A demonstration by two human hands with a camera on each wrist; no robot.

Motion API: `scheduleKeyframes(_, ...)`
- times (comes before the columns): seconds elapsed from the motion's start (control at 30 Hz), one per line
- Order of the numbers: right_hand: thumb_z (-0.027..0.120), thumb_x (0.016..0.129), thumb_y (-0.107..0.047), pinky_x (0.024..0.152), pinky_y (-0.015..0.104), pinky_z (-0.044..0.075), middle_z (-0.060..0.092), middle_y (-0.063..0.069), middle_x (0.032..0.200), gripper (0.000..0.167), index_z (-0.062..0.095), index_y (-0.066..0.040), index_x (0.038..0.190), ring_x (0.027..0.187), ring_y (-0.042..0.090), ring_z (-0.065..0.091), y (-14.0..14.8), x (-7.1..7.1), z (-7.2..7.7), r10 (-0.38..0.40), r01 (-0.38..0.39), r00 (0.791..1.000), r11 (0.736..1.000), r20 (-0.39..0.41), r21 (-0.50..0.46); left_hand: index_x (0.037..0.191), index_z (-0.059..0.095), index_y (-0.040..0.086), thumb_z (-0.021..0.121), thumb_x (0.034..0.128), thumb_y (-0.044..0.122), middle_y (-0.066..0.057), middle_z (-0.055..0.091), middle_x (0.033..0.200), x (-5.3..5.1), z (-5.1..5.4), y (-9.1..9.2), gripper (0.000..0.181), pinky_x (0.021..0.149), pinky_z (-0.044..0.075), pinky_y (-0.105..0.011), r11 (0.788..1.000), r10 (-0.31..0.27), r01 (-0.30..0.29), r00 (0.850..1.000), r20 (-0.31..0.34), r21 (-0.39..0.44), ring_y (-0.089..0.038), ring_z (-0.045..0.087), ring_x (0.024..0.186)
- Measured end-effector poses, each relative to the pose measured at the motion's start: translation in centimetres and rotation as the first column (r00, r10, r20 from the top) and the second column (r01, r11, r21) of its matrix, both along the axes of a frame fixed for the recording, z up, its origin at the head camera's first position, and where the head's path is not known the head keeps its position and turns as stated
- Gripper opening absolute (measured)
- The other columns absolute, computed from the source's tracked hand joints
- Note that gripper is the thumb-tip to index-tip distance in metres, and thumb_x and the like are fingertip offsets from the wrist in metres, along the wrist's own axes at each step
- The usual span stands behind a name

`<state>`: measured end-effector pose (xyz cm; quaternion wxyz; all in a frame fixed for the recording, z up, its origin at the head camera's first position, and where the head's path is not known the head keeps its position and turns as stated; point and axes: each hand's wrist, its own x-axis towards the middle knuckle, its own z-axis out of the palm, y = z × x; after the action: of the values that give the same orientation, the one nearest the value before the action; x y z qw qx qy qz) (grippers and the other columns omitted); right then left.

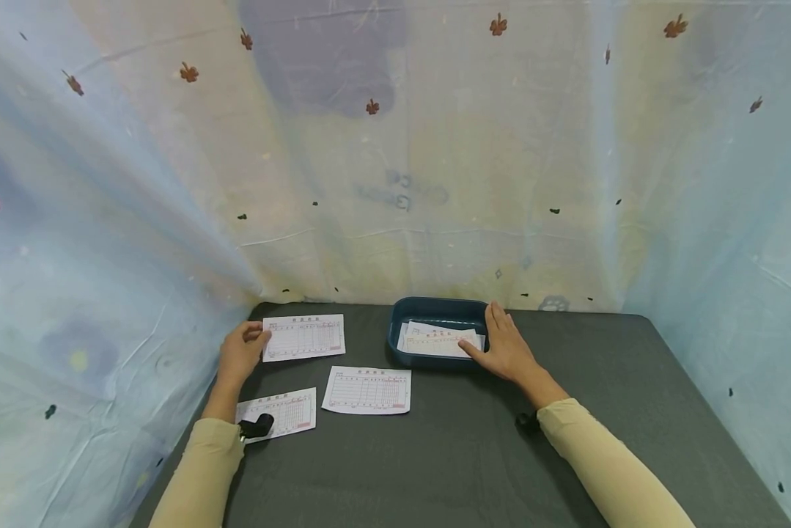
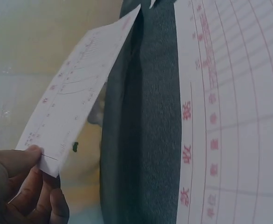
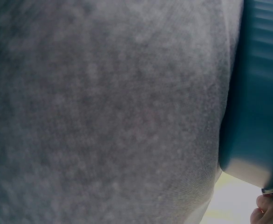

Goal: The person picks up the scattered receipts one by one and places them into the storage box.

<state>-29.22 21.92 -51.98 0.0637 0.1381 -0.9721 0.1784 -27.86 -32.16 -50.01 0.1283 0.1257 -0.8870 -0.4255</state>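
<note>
At the back left of the table, my left hand (image 1: pixel 240 354) pinches a printed paper form (image 1: pixel 306 339) by its left edge. In the left wrist view this form (image 2: pixel 71 93) is tilted up off the dark cloth, between the thumb and fingers. My right hand (image 1: pixel 506 352) lies with straight fingers along the right rim of a dark blue plastic box (image 1: pixel 395 337), its thumb stretched over the slips inside. Several paper slips (image 1: pixel 435 339) lie loosely stacked in that box. Fingertips (image 3: pixel 262 210) show past the box's corner in the right wrist view.
Another form (image 1: pixel 366 391) lies flat in front of the box, to its left. A further form (image 1: pixel 296 414) lies near the left forearm, partly covered by the black wrist camera (image 1: pixel 258 426). Dark grey cloth (image 1: pixel 435 455) covers the table; patterned curtains (image 1: pixel 435 183) surround it.
</note>
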Motion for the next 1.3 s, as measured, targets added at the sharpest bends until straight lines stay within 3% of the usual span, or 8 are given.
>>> scheduleKeyframes(0.23,0.057,0.101,-0.072,0.133,0.058,0.010,0.007,0.029,0.177,0.115,0.010,0.009,0.168,0.165,0.043,0.010,0.0,0.1,0.1,0.008,-0.008,1.000,1.000,0.009,-0.010,0.146,0.059,0.001,0.064,0.1105,0.028,-0.028,0.063,0.142,0.0,0.5,0.3,0.045,0.103,0.052,-0.058,0.996,-0.030,0.033,0.999,-0.029,0.078,-0.046,0.062,0.132)
scheduleKeyframes(0.37,0.056,0.101,-0.072,0.133,0.059,0.010,0.007,0.030,0.176,0.115,0.010,0.010,0.167,0.165,0.044,0.009,0.1,0.0,0.1,0.011,-0.011,1.000,1.000,0.005,-0.005,0.144,0.061,0.002,0.065,0.1101,0.031,-0.027,0.065,0.142,-0.2,0.9,0.7,0.044,0.100,0.053,-0.056,0.995,-0.031,0.036,0.998,-0.053,0.094,-0.045,0.062,0.131)
scheduleKeyframes(0.6,0.055,0.101,-0.072,0.133,0.059,0.012,0.006,0.029,0.177,0.115,0.009,0.009,0.168,0.165,0.042,0.008,0.0,0.0,0.3,0.013,-0.013,1.000,1.000,0.012,0.000,0.138,0.064,0.003,0.067,0.1090,0.029,-0.022,0.069,0.137,-0.6,1.4,1.8,0.039,0.083,0.049,-0.025,0.990,-0.017,0.031,0.995,-0.102,0.139,-0.038,0.066,0.125)
scheduleKeyframes(0.7,0.055,0.101,-0.072,0.133,0.058,0.011,0.006,0.029,0.177,0.114,0.009,0.009,0.168,0.165,0.042,0.008,0.0,0.0,0.3,0.012,-0.012,1.000,1.000,0.015,-0.003,0.138,0.065,0.003,0.067,0.1088,0.030,-0.022,0.069,0.137,-0.6,1.8,2.4,0.040,0.077,0.047,-0.018,0.985,-0.027,0.046,0.993,-0.116,0.167,-0.037,0.066,0.125)
scheduleKeyframes(1.1,0.056,0.101,-0.072,0.133,0.058,0.009,0.005,0.028,0.177,0.115,0.009,0.009,0.168,0.165,0.041,0.007,0.1,0.1,0.2,0.012,-0.012,1.000,1.000,0.025,-0.010,0.136,0.067,0.003,0.069,0.1076,0.033,-0.022,0.072,0.132,-1.2,2.3,4.6,0.042,0.072,0.050,-0.017,0.971,-0.091,0.117,0.988,-0.128,0.209,-0.017,0.066,0.098)
scheduleKeyframes(1.3,0.056,0.101,-0.071,0.133,0.057,0.009,0.006,0.028,0.177,0.114,0.011,0.010,0.168,0.165,0.041,0.008,0.0,0.0,0.1,0.008,-0.008,1.000,1.000,0.021,-0.004,0.139,0.065,0.001,0.069,0.1079,0.031,-0.023,0.071,0.133,-1.5,2.9,5.8,0.042,0.080,0.054,-0.019,0.960,-0.132,0.162,0.981,-0.140,0.230,-0.023,0.067,0.106)
